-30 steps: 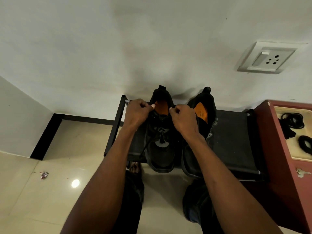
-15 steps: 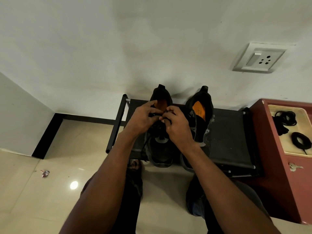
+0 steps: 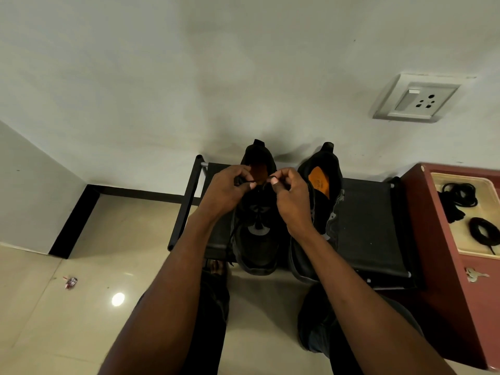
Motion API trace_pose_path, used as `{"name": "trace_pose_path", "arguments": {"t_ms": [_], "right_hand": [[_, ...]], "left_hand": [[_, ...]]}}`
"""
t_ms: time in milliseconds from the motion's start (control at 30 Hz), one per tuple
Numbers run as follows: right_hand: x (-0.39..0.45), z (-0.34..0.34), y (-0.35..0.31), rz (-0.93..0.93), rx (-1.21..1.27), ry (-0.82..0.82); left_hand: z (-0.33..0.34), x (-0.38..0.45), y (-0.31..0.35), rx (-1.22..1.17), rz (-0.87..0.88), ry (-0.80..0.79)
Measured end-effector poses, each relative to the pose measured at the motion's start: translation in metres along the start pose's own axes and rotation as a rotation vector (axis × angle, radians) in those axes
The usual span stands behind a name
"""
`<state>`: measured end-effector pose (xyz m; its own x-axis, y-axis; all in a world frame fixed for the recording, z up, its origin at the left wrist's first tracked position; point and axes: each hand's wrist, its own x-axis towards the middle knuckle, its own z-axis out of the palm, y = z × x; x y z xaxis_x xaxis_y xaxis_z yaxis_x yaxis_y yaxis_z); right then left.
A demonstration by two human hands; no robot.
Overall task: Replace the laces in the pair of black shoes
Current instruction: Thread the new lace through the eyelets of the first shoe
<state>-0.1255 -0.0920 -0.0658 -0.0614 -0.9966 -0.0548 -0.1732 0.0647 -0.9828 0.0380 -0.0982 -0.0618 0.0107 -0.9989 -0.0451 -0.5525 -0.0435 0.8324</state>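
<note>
Two black shoes with orange insoles stand side by side on a low black rack (image 3: 373, 226). My left hand (image 3: 226, 192) and my right hand (image 3: 290, 196) hover over the top of the left shoe (image 3: 257, 239). Each hand pinches a black lace end near the shoe's opening, with the fingers curled. The dark lace (image 3: 261, 185) is hard to make out against the shoe. The right shoe (image 3: 322, 185) stands untouched beside my right wrist.
A red cabinet (image 3: 443, 266) stands at the right, with a key (image 3: 473, 274) in its front. On its top lies a pale tray (image 3: 476, 254) holding coiled black laces (image 3: 460, 196). A wall socket (image 3: 416, 98) sits above. A small wrapper (image 3: 71, 282) lies on the tiled floor.
My hands met over the shoe's tongue half a second ago. They have now drawn slightly apart again, each pulling a lace end outward.
</note>
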Motion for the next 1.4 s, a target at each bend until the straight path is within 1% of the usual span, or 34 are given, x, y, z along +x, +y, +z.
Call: {"name": "trace_pose_path", "arguments": {"t_ms": [133,233,300,333,367,433,467,500,533,600,633,667,733,767,800,867,900,967,1000,1067,1100,1167,1200,1233,1267,1300,1333,1367,1400], "right_hand": [[0.007,-0.006,-0.009,0.198,0.365,-0.051],[0.007,-0.008,-0.01,0.318,0.606,-0.021],[0.006,-0.01,-0.01,0.354,0.647,-0.049],[0.006,-0.011,-0.01,0.334,0.584,-0.078],[0.006,-0.013,-0.011,0.273,0.413,-0.11],[0.007,-0.015,-0.007,0.043,-0.147,-0.155],[0.005,-0.013,-0.006,-0.082,-0.366,-0.152],[0.003,-0.01,-0.005,-0.149,-0.447,-0.122],[0.0,-0.007,-0.007,-0.154,-0.408,-0.071],[0.0,-0.005,-0.012,-0.037,-0.122,0.052],[0.003,-0.008,-0.014,0.034,0.048,0.105],[0.006,-0.011,-0.017,0.104,0.198,0.134],[0.013,-0.021,-0.024,0.192,0.482,0.114],[0.014,-0.025,-0.027,0.214,0.61,0.084],[0.015,-0.028,-0.031,0.233,0.724,0.057],[0.014,-0.034,-0.039,0.263,0.885,0.02],[0.014,-0.038,-0.043,0.264,0.912,0.005],[0.018,-0.049,-0.048,0.24,0.9,-0.029],[0.02,-0.055,-0.05,0.216,0.881,-0.058],[0.021,-0.069,-0.055,0.171,0.799,-0.138],[0.019,-0.075,-0.058,0.165,0.711,-0.196],[0.013,-0.082,-0.063,0.209,0.4,-0.362],[0.008,-0.083,-0.066,0.238,0.196,-0.485],[0.002,-0.082,-0.068,0.27,-0.006,-0.648],[-0.005,-0.081,-0.07,0.308,-0.189,-0.847],[-0.011,-0.079,-0.071,0.35,-0.344,-1.051],[-0.018,-0.075,-0.07,0.395,-0.475,-1.219],[-0.024,-0.071,-0.068,0.431,-0.598,-1.323],[-0.028,-0.066,-0.065,0.445,-0.725,-1.366]], "left_hand": [[0.001,-0.001,0.005,-0.199,-0.087,0.097],[0.002,-0.001,0.005,-0.204,-0.104,0.121],[0.0,0.0,0.004,-0.188,-0.116,0.135],[0.0,0.0,0.004,-0.168,-0.111,0.152],[0.001,0.001,0.005,-0.112,-0.087,0.168],[0.003,0.001,0.01,0.074,-0.009,0.166],[0.003,0.001,0.012,0.169,0.032,0.164],[0.002,0.002,0.012,0.253,0.063,0.177],[0.001,0.002,0.012,0.313,0.073,0.205],[-0.002,0.003,0.012,0.325,0.027,0.29],[-0.004,0.003,0.013,0.246,-0.034,0.327],[-0.005,0.003,0.016,0.097,-0.12,0.349],[-0.008,0.004,0.025,-0.365,-0.294,0.338],[-0.012,0.005,0.031,-0.583,-0.349,0.319],[-0.017,0.005,0.035,-0.753,-0.371,0.291],[-0.028,0.005,0.041,-0.999,-0.34,0.211],[-0.033,0.004,0.044,-1.1,-0.3,0.173],[-0.043,0.001,0.046,-1.254,-0.196,0.097],[-0.048,-0.002,0.047,-1.275,-0.139,0.067],[-0.059,-0.009,0.047,-1.206,-0.067,-0.027],[-0.064,-0.012,0.048,-1.142,-0.063,-0.089],[-0.072,-0.018,0.045,-0.984,-0.127,-0.189],[-0.075,-0.021,0.044,-0.881,-0.185,-0.233],[-0.078,-0.024,0.043,-0.735,-0.252,-0.289],[-0.079,-0.028,0.042,-0.537,-0.314,-0.375],[-0.078,-0.031,0.04,-0.299,-0.371,-0.501],[-0.077,-0.034,0.038,-0.058,-0.434,-0.654],[-0.074,-0.037,0.034,0.154,-0.517,-0.791],[-0.071,-0.038,0.027,0.32,-0.624,-0.881]]}}
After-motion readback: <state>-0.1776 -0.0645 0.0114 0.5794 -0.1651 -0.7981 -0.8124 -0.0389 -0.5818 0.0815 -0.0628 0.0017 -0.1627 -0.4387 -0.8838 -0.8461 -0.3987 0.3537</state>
